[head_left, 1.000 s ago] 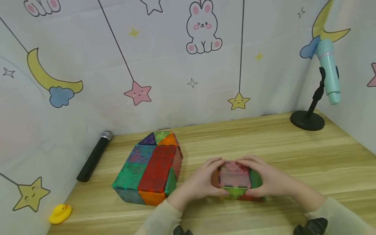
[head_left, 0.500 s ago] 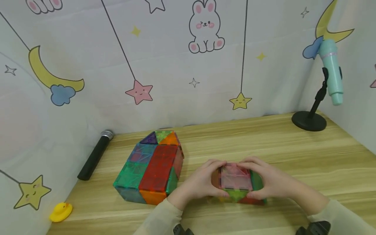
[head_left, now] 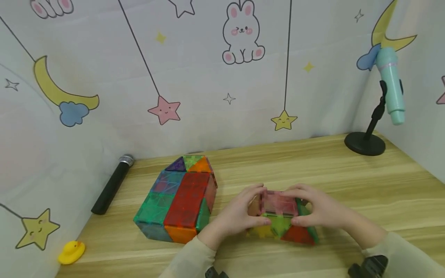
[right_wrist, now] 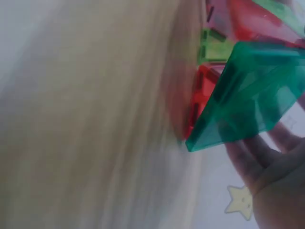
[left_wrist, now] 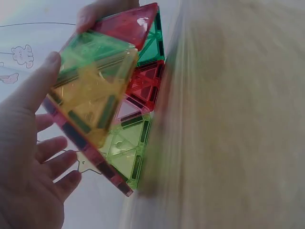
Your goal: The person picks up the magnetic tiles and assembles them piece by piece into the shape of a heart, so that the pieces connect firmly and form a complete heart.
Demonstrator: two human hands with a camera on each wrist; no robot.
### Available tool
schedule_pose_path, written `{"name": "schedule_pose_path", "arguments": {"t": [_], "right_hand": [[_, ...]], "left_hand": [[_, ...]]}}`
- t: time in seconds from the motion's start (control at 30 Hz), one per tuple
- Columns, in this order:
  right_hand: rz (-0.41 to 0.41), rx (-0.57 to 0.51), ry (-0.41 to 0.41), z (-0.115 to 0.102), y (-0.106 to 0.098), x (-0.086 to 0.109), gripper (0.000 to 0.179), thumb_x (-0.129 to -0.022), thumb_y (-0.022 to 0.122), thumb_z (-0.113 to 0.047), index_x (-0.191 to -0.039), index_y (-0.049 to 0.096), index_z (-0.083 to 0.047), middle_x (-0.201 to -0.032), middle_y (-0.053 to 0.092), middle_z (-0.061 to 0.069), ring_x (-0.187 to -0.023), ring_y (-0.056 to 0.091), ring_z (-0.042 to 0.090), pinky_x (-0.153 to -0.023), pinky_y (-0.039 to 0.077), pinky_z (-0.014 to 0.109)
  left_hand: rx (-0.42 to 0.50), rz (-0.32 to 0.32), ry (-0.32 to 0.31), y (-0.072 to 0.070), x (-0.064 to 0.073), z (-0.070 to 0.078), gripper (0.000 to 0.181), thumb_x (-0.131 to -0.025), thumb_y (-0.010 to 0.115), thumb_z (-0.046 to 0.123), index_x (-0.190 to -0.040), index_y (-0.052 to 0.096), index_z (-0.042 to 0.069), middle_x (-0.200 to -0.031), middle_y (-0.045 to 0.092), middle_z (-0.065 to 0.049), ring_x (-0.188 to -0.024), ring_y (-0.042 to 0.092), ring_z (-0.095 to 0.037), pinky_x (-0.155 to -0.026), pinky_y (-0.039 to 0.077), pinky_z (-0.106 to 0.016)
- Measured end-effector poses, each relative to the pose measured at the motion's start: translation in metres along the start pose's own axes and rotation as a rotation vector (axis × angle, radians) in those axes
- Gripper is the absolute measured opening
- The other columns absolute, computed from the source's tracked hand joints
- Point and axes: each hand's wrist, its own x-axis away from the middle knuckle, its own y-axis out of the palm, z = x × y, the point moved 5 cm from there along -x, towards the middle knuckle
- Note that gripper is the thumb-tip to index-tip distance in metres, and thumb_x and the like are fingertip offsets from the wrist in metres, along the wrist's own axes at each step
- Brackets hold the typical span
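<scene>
A small structure of translucent magnetic tiles (head_left: 281, 223) sits between both hands on the wooden table. On top lies a pink square tile (head_left: 279, 202); light green, yellow and red triangles make up its sloping front. My left hand (head_left: 240, 213) grips the left end, thumb at the front and fingers reaching behind. My right hand (head_left: 325, 210) holds the right end likewise. In the left wrist view an orange tile (left_wrist: 90, 98) faces the palm. A green triangular tile (right_wrist: 262, 102) stands beside the fingers in the right wrist view. The far side is hidden in the head view.
A larger magnetic-tile block (head_left: 185, 199) stands left of the hands. Farther left lie a black microphone (head_left: 112, 185) and a yellow rubber duck (head_left: 72, 252). A mint microphone (head_left: 392, 87) on a black stand (head_left: 365, 143) is at back right. Printed cloth (head_left: 194, 73) hangs behind.
The small structure has tipped slightly between the hands, and more of its light green, yellow and red front shows. Both hands keep their hold. The larger block stays put.
</scene>
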Motion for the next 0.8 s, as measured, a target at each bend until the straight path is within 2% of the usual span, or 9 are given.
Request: {"name": "schedule_pose_path", "arguments": {"t": [0.07,0.13,0.23,0.3,0.37,0.43,0.5,0.6,0.8], "right_hand": [[-0.016,-0.058,0.04,0.003,-0.001,-0.002,0.051,-0.083,0.072,-0.023,-0.13,0.055,-0.012,-0.121,0.053,0.007,-0.099,0.055,0.014,-0.072,0.05,0.031],[-0.033,-0.136,0.11,0.007,-0.002,-0.004,0.049,-0.086,0.069,-0.021,-0.131,0.054,-0.008,-0.123,0.053,0.012,-0.097,0.057,0.016,-0.072,0.051,0.03],[-0.063,-0.23,0.242,0.015,-0.002,-0.005,0.047,-0.091,0.062,-0.022,-0.133,0.05,-0.005,-0.128,0.049,0.019,-0.096,0.06,0.022,-0.076,0.05,0.033],[-0.071,-0.275,0.314,0.019,-0.001,-0.004,0.047,-0.093,0.058,-0.024,-0.135,0.048,-0.006,-0.132,0.046,0.021,-0.101,0.058,0.028,-0.079,0.049,0.036],[-0.068,-0.288,0.348,0.022,0.0,-0.003,0.047,-0.095,0.056,-0.026,-0.137,0.047,-0.007,-0.134,0.045,0.021,-0.109,0.054,0.032,-0.081,0.047,0.04],[-0.061,-0.296,0.356,0.023,0.001,-0.003,0.047,-0.096,0.054,-0.026,-0.137,0.047,-0.007,-0.135,0.045,0.021,-0.113,0.051,0.035,-0.083,0.046,0.041],[-0.051,-0.305,0.348,0.023,0.003,-0.002,0.046,-0.096,0.054,-0.024,-0.138,0.046,-0.007,-0.135,0.044,0.022,-0.112,0.051,0.035,-0.082,0.047,0.041],[-0.037,-0.287,0.308,0.019,0.007,-0.001,0.048,-0.095,0.055,-0.023,-0.14,0.044,-0.01,-0.135,0.044,0.022,-0.107,0.054,0.033,-0.081,0.047,0.042],[0.01,-0.228,0.218,0.012,0.011,0.001,0.054,-0.093,0.059,-0.021,-0.143,0.04,-0.016,-0.134,0.042,0.019,-0.113,0.046,0.036,-0.081,0.045,0.047]], "left_hand": [[-0.013,0.034,0.031,-0.002,0.0,0.003,0.079,-0.079,0.074,0.038,-0.145,0.036,0.018,-0.15,0.029,0.0,-0.134,0.03,-0.02,-0.103,0.033,-0.045],[-0.068,0.066,0.096,-0.003,0.001,0.007,0.082,-0.076,0.078,0.036,-0.144,0.037,0.016,-0.15,0.03,-0.003,-0.134,0.031,-0.021,-0.104,0.033,-0.045],[-0.232,0.112,0.227,-0.002,0.002,0.013,0.09,-0.07,0.082,0.038,-0.144,0.036,0.014,-0.149,0.031,-0.004,-0.133,0.032,-0.021,-0.105,0.031,-0.043],[-0.353,0.136,0.31,0.0,0.004,0.017,0.094,-0.067,0.083,0.04,-0.143,0.036,0.013,-0.149,0.031,-0.004,-0.132,0.033,-0.023,-0.104,0.031,-0.044],[-0.448,0.163,0.372,0.002,0.006,0.02,0.095,-0.065,0.084,0.042,-0.143,0.036,0.014,-0.148,0.032,-0.002,-0.131,0.033,-0.024,-0.103,0.031,-0.045],[-0.494,0.191,0.409,0.003,0.007,0.022,0.093,-0.066,0.084,0.041,-0.142,0.037,0.014,-0.146,0.035,-0.002,-0.13,0.034,-0.024,-0.101,0.033,-0.044],[-0.502,0.222,0.433,0.002,0.007,0.022,0.09,-0.066,0.084,0.037,-0.141,0.038,0.013,-0.143,0.039,-0.002,-0.128,0.037,-0.023,-0.101,0.034,-0.041],[-0.451,0.25,0.449,0.001,0.007,0.021,0.085,-0.069,0.084,0.028,-0.139,0.039,0.011,-0.141,0.043,-0.004,-0.125,0.041,-0.02,-0.103,0.033,-0.036],[-0.372,0.257,0.479,-0.002,0.007,0.019,0.082,-0.071,0.083,0.019,-0.138,0.037,0.007,-0.141,0.042,-0.009,-0.125,0.042,-0.021,-0.105,0.031,-0.031]]}}
